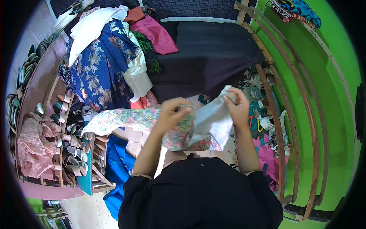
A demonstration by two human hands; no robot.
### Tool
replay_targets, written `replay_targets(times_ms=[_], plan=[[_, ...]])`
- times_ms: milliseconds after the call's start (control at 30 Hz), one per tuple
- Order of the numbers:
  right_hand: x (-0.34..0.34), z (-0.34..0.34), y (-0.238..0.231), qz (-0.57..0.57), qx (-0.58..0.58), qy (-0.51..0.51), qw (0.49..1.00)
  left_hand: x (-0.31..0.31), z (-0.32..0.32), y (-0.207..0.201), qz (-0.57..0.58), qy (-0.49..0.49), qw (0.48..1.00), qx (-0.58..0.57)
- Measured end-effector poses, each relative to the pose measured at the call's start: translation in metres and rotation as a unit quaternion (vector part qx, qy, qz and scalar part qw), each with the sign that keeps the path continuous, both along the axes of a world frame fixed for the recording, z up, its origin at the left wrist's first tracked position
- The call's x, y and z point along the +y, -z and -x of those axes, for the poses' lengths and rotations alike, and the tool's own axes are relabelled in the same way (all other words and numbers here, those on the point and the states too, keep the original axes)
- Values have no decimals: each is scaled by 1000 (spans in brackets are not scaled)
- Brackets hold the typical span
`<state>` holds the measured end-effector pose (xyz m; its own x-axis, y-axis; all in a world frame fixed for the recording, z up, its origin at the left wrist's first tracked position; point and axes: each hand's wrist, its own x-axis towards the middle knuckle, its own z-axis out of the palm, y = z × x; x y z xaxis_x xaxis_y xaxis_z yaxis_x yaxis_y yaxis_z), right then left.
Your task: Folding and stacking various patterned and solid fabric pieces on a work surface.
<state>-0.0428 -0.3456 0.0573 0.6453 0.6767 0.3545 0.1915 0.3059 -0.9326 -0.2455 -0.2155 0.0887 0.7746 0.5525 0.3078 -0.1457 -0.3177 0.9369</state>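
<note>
A light floral garment [133,117] with pink and green print hangs in front of me, one long part of it stretching out to the left. Its pale inner side [213,120] faces up between my hands. My right hand [238,107] pinches a bunched white edge of it between thumb and fingers. Curled over the printed cloth is my left hand [174,113], its fingers closed and slightly blurred; the cloth under them is partly hidden. The lower folds hang just in front of my black shirt.
Ahead, a heap of clothes with a blue floral garment [99,72] lies on a black-covered bed [206,53]. Shoe racks [61,141] stand at left, a blue cloth [116,160] on the floor. A wooden slatted frame [301,114] lines the green wall at right, near pink cloth [268,162].
</note>
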Motion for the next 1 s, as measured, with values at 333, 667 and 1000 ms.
replay_targets(times_ms=[333,667,1000], plan=[[15,53,-39,-52,-43,-165,984,-3,-18,-8,-36,127,990,-47],[9,53,-30,-107,238,-238,936,0,7,-7,-27,27,999,24],[11,52,-23,42,184,-225,956,-10,8,-9,-75,41,996,0]])
